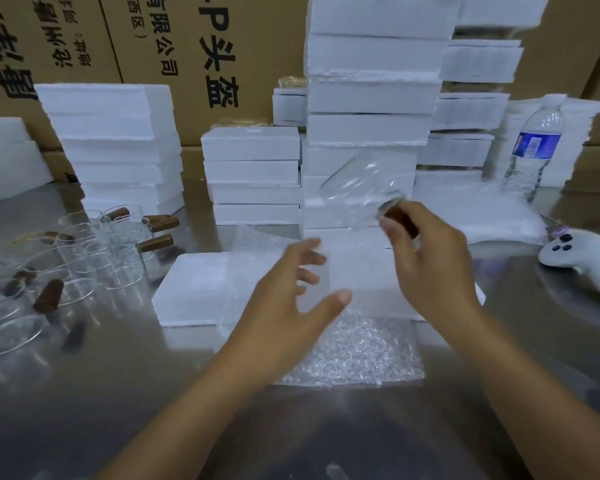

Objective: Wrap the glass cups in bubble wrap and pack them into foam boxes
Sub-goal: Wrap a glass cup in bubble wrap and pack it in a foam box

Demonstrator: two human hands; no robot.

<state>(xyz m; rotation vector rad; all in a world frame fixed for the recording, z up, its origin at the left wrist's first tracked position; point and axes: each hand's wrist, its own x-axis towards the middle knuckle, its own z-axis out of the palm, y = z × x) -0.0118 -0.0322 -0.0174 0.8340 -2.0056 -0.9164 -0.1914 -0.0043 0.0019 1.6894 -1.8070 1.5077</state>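
Left of the bubble wrap (347, 351), spare glass cups (84, 258) crowd the tabletop (118, 375). Over the wrap, the left hand (291, 296) hovers, fingers spread wide, holding nothing. Above the wrap's far end, the right hand (430, 268) pinches a tilted glass cup (357, 192) by its brown handle (399, 216). It should probably land centred on the wrap, the left hand steadying it. Blur hides the cup's rim and the wrap's far edge.

Packing warehouse (stacked foam boxes (371, 98), cartons (146, 36))
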